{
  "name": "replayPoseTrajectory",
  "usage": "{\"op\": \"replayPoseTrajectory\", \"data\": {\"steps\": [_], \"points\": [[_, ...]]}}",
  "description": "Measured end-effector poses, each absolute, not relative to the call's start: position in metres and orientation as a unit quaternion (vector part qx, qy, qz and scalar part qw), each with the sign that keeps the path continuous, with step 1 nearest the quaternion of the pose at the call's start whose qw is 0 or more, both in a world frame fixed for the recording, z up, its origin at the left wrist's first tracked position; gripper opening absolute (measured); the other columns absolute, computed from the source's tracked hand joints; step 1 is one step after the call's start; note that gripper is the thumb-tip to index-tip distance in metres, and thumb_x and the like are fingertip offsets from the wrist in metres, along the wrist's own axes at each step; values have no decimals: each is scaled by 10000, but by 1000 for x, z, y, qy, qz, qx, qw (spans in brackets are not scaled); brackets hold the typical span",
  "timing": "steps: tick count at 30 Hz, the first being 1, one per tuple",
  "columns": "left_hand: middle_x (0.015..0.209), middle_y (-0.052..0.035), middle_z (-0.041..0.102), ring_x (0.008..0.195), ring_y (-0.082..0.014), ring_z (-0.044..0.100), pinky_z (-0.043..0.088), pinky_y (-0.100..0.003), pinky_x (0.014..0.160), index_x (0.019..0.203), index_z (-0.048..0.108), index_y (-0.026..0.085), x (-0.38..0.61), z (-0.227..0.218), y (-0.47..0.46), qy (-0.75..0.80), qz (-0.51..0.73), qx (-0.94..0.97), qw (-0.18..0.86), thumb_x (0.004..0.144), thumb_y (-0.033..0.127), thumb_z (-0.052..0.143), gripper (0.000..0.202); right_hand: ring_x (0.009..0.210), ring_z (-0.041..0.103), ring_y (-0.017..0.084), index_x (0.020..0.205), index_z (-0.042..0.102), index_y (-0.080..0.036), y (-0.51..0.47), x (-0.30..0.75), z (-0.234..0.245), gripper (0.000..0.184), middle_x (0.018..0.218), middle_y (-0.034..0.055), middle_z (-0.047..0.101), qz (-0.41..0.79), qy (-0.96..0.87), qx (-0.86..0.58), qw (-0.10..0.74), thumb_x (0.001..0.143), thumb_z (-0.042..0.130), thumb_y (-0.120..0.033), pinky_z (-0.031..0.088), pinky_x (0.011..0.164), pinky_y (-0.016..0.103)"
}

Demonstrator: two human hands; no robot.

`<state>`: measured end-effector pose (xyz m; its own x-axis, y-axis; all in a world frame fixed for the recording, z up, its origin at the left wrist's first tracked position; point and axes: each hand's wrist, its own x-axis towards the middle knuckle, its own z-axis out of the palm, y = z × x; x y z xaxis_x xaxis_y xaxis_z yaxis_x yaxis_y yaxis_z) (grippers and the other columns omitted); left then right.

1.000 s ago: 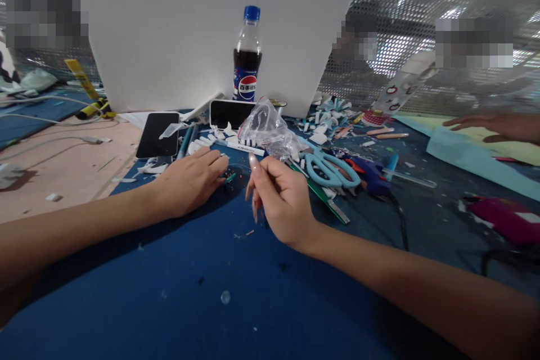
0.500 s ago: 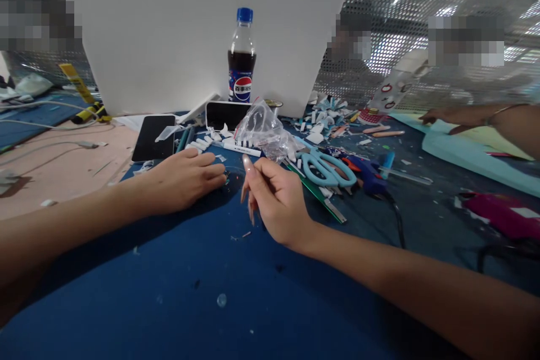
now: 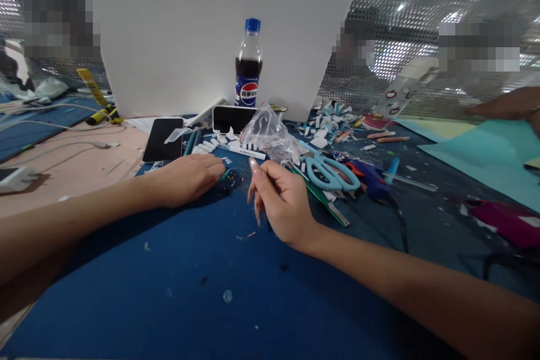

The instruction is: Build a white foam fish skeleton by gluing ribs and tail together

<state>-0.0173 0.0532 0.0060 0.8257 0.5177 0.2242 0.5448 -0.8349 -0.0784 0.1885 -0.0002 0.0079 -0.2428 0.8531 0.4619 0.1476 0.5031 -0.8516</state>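
Observation:
My left hand (image 3: 185, 179) rests on the blue mat (image 3: 202, 270) with its fingers closed together. Its fingertips pinch a small teal piece (image 3: 226, 174) that lies among dark crumbs. A little to the right, my right hand (image 3: 280, 199) hovers just above the mat. Its thumb points up and its long-nailed fingers curl downward. What those fingers hold, if anything, is hidden. A crumpled clear plastic bag (image 3: 270, 135) lies just behind both hands.
A cola bottle (image 3: 248, 64) stands against a white board (image 3: 202, 28). Two dark phones (image 3: 162, 139) (image 3: 232, 119), a white marker (image 3: 247, 150), teal scissors (image 3: 331, 171), a green ruler (image 3: 323, 197), a blue glue gun (image 3: 373, 177) and white scraps lie around. Another person's arm (image 3: 506, 104) hangs over teal paper (image 3: 485, 157).
My hands have hardly moved; the left fingertips have closed a little more round the teal piece. The other person's hand at the right has lifted off the paper.

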Motion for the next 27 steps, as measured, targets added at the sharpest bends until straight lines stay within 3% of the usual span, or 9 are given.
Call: {"op": "replayPoseTrajectory", "data": {"steps": [5, 12, 17, 23, 27], "points": [[781, -56, 515, 664, -154, 443, 378, -273, 605, 811, 450, 172, -22, 3, 53, -313, -174, -933, 45, 947, 207, 292, 212, 320, 463, 62, 558, 455, -200, 1, 189, 9, 425, 376, -65, 438, 368, -696, -357, 502, 923, 470, -418, 403, 405, 199], [709, -44, 505, 659, -175, 459, 355, -305, 607, 723, 511, 172, -14, 9, 51, -278, -54, -951, 125, 949, 272, 325, 310, 313, 456, 57, 554, 466, -197, 0, 189, 11, 426, 369, -66, 435, 372, -691, -371, 497, 917, 481, -418, 393, 395, 193], [720, -43, 539, 682, -189, 491, 357, -316, 630, 744, 528, 175, -11, 12, 46, -319, -15, -942, 106, 940, 239, 344, 277, 305, 451, 56, 553, 474, -194, 0, 189, 11, 419, 371, -65, 437, 381, -687, -369, 497, 915, 491, -404, 393, 387, 189], [716, -51, 560, 672, -186, 495, 357, -312, 623, 743, 548, 165, -9, 15, 45, -311, 3, -943, 119, 927, 221, 362, 268, 304, 455, 54, 548, 472, -191, 0, 188, 11, 409, 366, -68, 437, 375, -688, -374, 496, 911, 510, -378, 388, 383, 182], [683, -47, 525, 636, -178, 467, 361, -309, 618, 717, 520, 166, -12, 13, 44, -319, -54, -936, 137, 915, 236, 351, 270, 309, 464, 54, 549, 475, -188, 1, 189, 9, 397, 372, -66, 441, 380, -687, -371, 496, 907, 523, -354, 393, 389, 180]]}}
